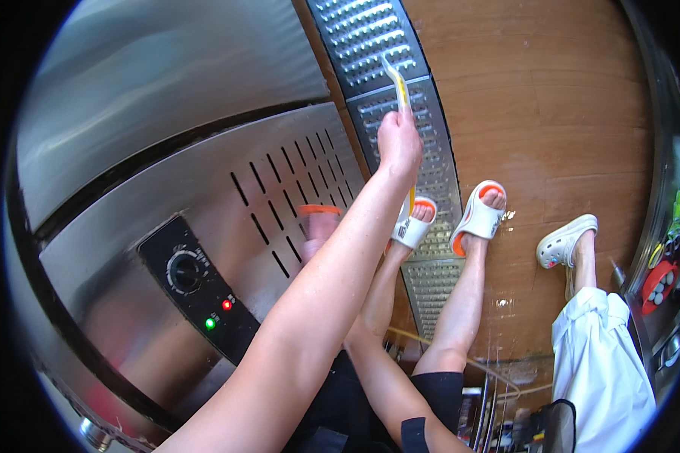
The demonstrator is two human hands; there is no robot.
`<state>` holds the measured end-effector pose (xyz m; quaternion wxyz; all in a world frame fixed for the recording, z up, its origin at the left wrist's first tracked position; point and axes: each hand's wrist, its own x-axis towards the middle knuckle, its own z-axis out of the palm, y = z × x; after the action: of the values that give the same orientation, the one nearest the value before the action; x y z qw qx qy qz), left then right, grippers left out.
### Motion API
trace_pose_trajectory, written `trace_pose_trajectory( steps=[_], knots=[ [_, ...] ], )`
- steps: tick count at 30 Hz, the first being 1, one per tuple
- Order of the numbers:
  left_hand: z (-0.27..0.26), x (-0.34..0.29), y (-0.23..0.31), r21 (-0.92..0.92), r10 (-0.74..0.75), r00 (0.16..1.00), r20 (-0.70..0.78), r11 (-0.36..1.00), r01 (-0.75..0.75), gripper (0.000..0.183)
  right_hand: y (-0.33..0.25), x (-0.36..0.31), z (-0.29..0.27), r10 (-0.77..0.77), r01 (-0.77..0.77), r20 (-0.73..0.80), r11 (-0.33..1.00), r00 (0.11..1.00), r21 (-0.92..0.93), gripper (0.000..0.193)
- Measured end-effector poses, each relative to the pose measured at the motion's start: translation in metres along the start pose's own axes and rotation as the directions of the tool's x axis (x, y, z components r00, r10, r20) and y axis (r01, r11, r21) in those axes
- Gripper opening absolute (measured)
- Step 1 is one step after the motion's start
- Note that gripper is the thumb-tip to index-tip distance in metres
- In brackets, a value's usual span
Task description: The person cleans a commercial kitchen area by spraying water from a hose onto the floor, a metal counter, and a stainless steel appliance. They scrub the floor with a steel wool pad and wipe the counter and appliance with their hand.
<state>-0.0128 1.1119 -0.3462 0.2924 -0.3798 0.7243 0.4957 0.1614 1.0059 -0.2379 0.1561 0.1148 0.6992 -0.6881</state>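
My left hand [400, 143] is closed around a slim, curved, whitish and yellow strip [400, 87] whose exact kind I cannot make out. The strip sticks out above the fist, and a yellow end shows below it. Behind my left forearm, my right hand [320, 232] is partly hidden and blurred, close to the slotted steel panel [279, 174]. A flat orange thing [320, 209] shows at its fingertips and seems held there; its kind is unclear. My forearms cross, the left over the right.
A black control plate [196, 283] on the steel cabinet has a knob, a red light and a green light. Perforated metal grating [378, 45] runs along the wooden-looking floor [536, 98]. Another person's white clog [569, 240] stands right. A red container [659, 287] holds pale pieces.
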Motion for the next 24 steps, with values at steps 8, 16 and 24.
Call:
trace_pose_trajectory(
  steps=[8,16,24],
  knots=[
    [0.017,0.003,0.042,-0.121,-0.032,0.999,0.042,0.992,0.037,0.033,0.097,0.2,0.007,0.006,-0.006,-0.041,1.0,0.999,-0.005,0.047],
    [0.029,0.01,0.049,-0.14,-0.017,0.999,-0.043,0.99,0.011,0.033,-0.015,0.103,-0.029,-0.215,0.212,0.061,0.976,0.975,0.056,0.049],
    [0.017,0.003,0.044,-0.267,-0.132,0.99,0.048,0.954,0.14,0.033,0.17,0.211,0.003,0.261,-0.262,0.024,0.957,0.965,0.128,0.05]
  ],
)
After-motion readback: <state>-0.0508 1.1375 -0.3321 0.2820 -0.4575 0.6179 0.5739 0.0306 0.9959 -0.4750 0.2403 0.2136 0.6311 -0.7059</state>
